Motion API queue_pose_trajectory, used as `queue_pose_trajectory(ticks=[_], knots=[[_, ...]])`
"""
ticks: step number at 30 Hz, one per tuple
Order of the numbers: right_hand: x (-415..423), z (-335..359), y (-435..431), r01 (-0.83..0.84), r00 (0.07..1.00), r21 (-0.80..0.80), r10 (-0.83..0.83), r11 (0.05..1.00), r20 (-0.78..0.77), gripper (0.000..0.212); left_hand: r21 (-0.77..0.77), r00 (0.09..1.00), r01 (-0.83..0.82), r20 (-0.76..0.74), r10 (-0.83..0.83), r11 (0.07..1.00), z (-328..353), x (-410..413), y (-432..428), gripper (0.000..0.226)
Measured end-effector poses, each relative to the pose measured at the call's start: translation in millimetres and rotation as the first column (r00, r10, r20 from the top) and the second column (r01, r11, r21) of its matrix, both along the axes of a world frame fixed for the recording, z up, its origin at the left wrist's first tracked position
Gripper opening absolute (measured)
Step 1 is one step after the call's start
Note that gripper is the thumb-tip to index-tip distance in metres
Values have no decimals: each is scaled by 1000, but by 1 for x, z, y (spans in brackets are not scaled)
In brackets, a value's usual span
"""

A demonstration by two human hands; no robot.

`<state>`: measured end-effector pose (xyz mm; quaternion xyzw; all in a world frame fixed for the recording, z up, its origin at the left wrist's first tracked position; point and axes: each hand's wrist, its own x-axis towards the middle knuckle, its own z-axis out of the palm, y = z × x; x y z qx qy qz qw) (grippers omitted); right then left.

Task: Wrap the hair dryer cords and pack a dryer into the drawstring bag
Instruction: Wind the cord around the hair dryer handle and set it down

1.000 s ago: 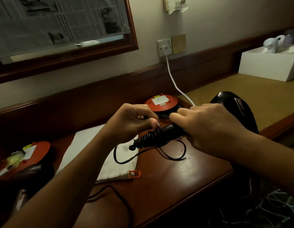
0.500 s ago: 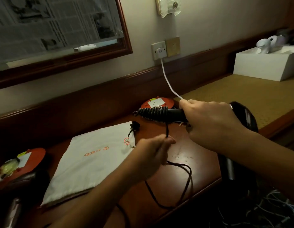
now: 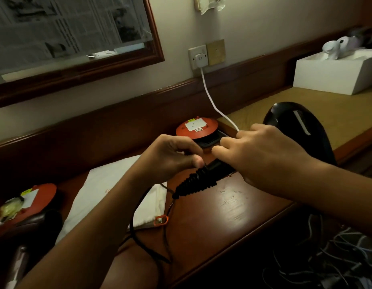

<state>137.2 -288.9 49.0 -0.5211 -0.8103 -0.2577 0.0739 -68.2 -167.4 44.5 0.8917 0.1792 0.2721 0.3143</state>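
Note:
My right hand (image 3: 262, 155) grips the handle of a black hair dryer (image 3: 301, 128), whose body rises behind my wrist. The handle's ribbed end (image 3: 193, 183) points left and down over the wooden desk. My left hand (image 3: 170, 157) pinches the black cord (image 3: 143, 236) against the top of the handle. The rest of the cord hangs in loops over the desk's front edge. A white drawstring bag (image 3: 110, 184) with an orange toggle lies flat on the desk under my left forearm. A second dark dryer (image 3: 33, 228) lies at the far left.
Two red cable reels stand on the desk, one behind my hands (image 3: 196, 127) and one at far left (image 3: 38, 198). A white cable (image 3: 214, 103) runs down from the wall socket. A white box (image 3: 335, 74) sits back right. Tangled wires (image 3: 337, 253) lie below the desk edge.
My left hand rose from below the handle, carrying the cord up and over it. The handle's ribbed end dropped and now points down-left. The bag is partly covered by my forearm again.

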Motion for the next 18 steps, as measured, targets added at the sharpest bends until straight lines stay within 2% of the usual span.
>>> queue_pose_trajectory(ticks=[2,5,7,9,11,13,14,18], knots=[[3,1,-1,-17,1000,2,17,1000,-15,34,-176,995,64,80,-50,982,-10,2,2,11],[8,5,1,-6,995,53,12,999,-101,35,-304,990,104,124,-69,947,-22,2,2,12],[7,8,3,36,985,77,-23,996,-169,33,-293,999,-13,45,27,956,-29,1,-1,14],[5,6,8,102,973,79,-83,992,-216,31,-243,985,-149,-122,122,959,-28,5,-15,23],[4,3,16,207,941,72,-178,976,-286,32,-73,925,-212,-336,176,974,-24,13,-34,35],[2,3,27,321,892,21,-295,947,-342,33,242,813,-211,-495,308,947,-21,22,-51,39],[1,3,31,356,880,-4,-337,934,-335,32,351,796,-190,-491,353,917,-20,24,-59,41],[-8,-3,41,391,894,-56,-394,918,-212,29,618,853,-102,-349,388,780,4,21,-67,34]])
